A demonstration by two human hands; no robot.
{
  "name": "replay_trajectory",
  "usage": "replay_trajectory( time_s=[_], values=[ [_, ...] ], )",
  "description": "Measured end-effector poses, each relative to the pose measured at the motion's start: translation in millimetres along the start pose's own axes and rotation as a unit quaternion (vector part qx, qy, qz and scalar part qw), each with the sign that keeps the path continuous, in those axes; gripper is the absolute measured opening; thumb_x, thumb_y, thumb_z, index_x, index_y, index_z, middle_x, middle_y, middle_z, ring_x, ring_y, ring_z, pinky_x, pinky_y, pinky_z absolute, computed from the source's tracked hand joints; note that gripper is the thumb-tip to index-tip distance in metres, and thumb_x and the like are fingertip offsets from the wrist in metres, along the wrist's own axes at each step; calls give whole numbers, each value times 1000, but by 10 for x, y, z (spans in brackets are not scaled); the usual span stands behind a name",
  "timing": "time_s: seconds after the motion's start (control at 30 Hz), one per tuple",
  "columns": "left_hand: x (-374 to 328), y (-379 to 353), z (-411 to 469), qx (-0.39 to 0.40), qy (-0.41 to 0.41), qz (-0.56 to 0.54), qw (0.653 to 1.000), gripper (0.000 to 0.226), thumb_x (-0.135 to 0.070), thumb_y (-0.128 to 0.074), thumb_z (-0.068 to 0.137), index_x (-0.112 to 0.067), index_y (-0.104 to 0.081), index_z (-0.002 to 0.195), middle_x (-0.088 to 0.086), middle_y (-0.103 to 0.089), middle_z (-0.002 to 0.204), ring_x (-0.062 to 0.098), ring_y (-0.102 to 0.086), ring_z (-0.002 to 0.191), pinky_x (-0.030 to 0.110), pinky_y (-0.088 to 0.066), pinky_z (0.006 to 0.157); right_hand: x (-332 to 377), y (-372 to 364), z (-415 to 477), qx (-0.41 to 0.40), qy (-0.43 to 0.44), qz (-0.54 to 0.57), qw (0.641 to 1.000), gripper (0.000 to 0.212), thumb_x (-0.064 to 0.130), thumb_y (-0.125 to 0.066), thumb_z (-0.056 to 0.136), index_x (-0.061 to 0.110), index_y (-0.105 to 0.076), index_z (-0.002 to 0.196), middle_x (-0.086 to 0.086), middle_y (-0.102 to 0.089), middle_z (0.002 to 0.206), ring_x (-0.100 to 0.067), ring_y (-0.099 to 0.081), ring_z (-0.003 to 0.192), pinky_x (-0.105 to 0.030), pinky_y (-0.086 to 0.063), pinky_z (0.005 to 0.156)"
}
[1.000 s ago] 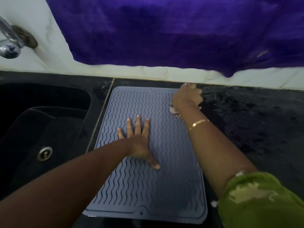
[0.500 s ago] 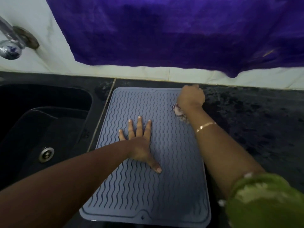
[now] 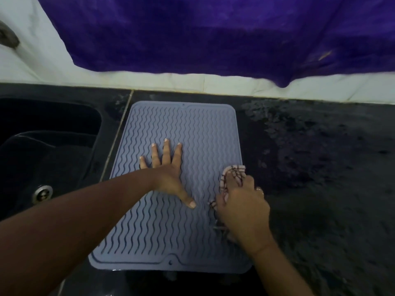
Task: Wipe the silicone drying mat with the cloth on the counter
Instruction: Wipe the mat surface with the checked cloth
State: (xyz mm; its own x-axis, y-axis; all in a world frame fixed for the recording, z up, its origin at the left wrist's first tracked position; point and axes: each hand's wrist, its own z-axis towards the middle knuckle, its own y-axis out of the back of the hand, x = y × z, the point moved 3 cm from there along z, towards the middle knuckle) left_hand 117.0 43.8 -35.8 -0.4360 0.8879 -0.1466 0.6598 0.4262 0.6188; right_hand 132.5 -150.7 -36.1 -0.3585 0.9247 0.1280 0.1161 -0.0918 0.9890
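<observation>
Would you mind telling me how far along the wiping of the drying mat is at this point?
Done: the right hand has drawn the cloth from the mat's far right corner down its right edge. In hand: the cloth sits midway along that edge; the left hand lies flat on the mat. Left, it seems: the near right corner, the middle and the left side.

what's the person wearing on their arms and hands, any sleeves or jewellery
Both forearms are bare, with no sleeve in view. The left hand shows no jewellery. The right hand wears a thin ring on one finger; its wrist is too blurred to tell a bangle.
</observation>
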Motion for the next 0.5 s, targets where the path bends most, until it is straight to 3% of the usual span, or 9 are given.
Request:
replay_trajectory(
  time_s=[0.2,0.3,0.4,0.5],
  values=[
    [6,18,-10,-4,-2,-5,1000,164,-80,-74,25,-36,52,121,-2,63,125,28,57,108,61,26,97,139,104,1102,-71,6,33,997,31,30,-48,92,10,-57,113,-14,-51,116,-32,-53,98,-30,-38,62],
    [4,23,-27,-3,-1,-9,1000,164,-80,-73,24,-36,49,124,-2,63,126,28,56,110,61,24,98,245,157,1596,-51,-4,40,998,34,31,-51,91,6,-60,113,-16,-47,125,-35,-50,107,-34,-43,68],
    [2,27,-39,-2,1,-10,1000,164,-81,-72,22,-36,49,124,-2,62,126,29,55,113,61,23,99,212,124,1350,-27,-17,72,997,38,35,-46,93,7,-58,114,-15,-43,127,-35,-47,109,-41,-47,75],
    [-4,17,-46,-2,2,-8,1000,163,-80,-73,26,-35,48,125,-1,62,127,31,54,116,61,23,100,93,33,473,-17,-3,67,998,46,40,-51,88,9,-53,122,-14,-43,131,-35,-50,104,-46,-51,75]
  ],
)
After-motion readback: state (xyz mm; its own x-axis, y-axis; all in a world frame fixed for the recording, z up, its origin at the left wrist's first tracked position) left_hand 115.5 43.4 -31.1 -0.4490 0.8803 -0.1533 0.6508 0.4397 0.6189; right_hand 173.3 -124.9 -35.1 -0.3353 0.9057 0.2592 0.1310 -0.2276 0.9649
